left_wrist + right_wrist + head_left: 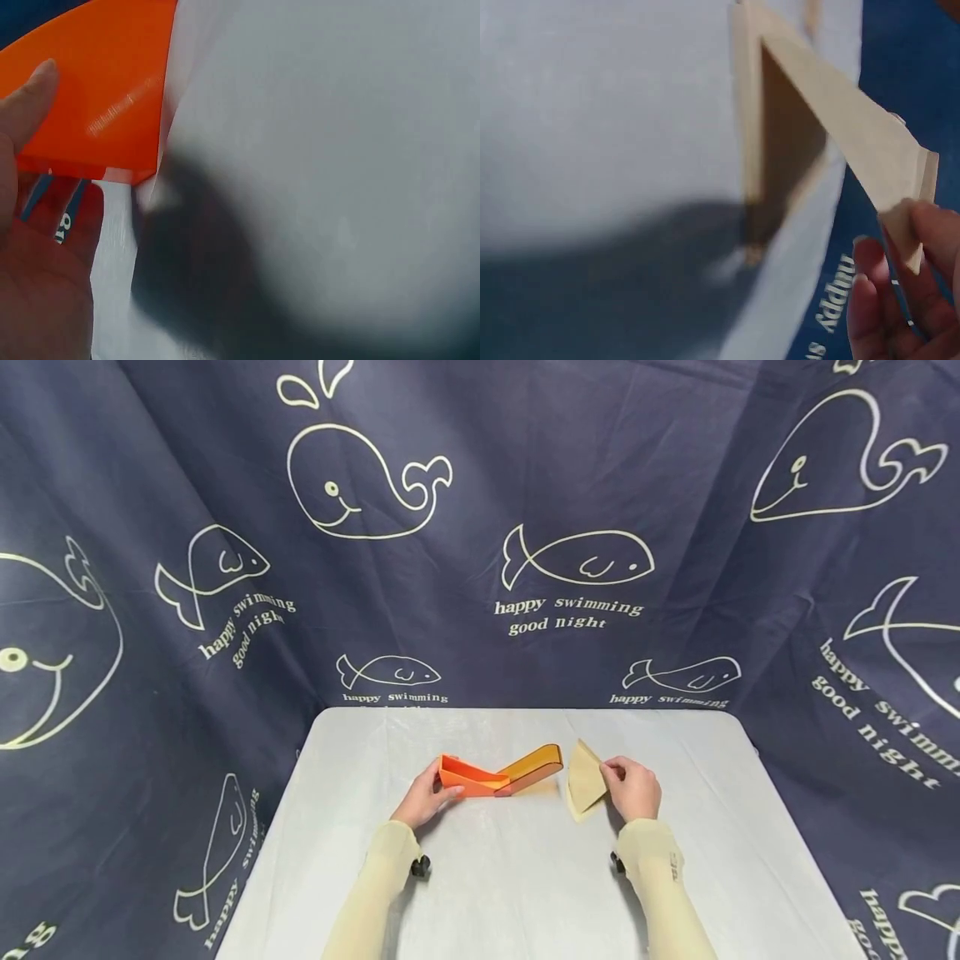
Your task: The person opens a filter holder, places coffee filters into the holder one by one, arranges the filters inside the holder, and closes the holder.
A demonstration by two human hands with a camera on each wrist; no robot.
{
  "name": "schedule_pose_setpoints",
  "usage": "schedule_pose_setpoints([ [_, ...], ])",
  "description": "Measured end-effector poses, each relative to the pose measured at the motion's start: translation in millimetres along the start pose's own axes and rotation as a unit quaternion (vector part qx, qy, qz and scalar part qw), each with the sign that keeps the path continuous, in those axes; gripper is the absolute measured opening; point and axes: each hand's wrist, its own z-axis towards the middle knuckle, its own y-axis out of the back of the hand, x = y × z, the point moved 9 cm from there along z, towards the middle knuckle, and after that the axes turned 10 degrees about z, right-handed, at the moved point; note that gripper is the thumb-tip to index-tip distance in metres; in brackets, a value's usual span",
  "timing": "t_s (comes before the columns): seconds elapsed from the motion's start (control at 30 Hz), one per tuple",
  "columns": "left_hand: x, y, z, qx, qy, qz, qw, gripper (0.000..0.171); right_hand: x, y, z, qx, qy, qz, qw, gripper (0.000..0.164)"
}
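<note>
Orange box (498,773) lengthwise left-right, lid raised rightward

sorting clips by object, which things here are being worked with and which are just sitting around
In hand:
- orange box, held by the left hand
- tan paper piece, pinched by the right hand

Just there:
- white table
- whale-print cloth

A grey table (517,893) fronts whale-printed navy cloth (480,527).
</note>
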Motion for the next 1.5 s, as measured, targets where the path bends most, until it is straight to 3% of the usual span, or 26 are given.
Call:
schedule_pose_setpoints([
  [0.13, -2.9, 6.0, -3.9, -0.029, 0.008, -0.016, 0.9994, 0.080, 15.5, 10.0, 4.7, 0.004, 0.012, 0.032, 0.999, 0.014],
  [0.23, -11.0, 14.3, -6.7, -0.062, 0.009, -0.021, 0.9978, 0.085, 30.2, 20.3, 8.6, 0.000, 0.027, 0.055, 0.998, 0.013],
  [0.4, -31.9, 29.9, -9.7, -0.107, -0.009, -0.019, 0.9940, 0.074, 52.8, 34.7, 13.1, -0.011, 0.053, 0.078, 0.996, 0.009],
  [0.6, -58.1, 45.9, -9.6, -0.154, -0.054, -0.019, 0.9863, 0.057, 83.1, 50.8, 13.6, -0.026, 0.097, 0.114, 0.988, 0.005],
  [0.9, -100.3, 56.0, -7.0, -0.186, -0.114, -0.018, 0.9757, 0.044, 135.9, 52.2, 12.2, 0.022, 0.163, 0.134, 0.977, 0.004],
  [1.23, -139.8, 41.6, 0.0, -0.148, -0.129, -0.025, 0.9802, 0.046, 188.9, 31.9, 1.0, 0.100, 0.266, 0.139, 0.949, 0.010],
  [1.5, -151.6, 24.5, 5.6, -0.112, -0.109, -0.046, 0.9867, 0.041, 217.0, 16.6, -12.9, 0.149, 0.316, 0.158, 0.924, 0.009],
])
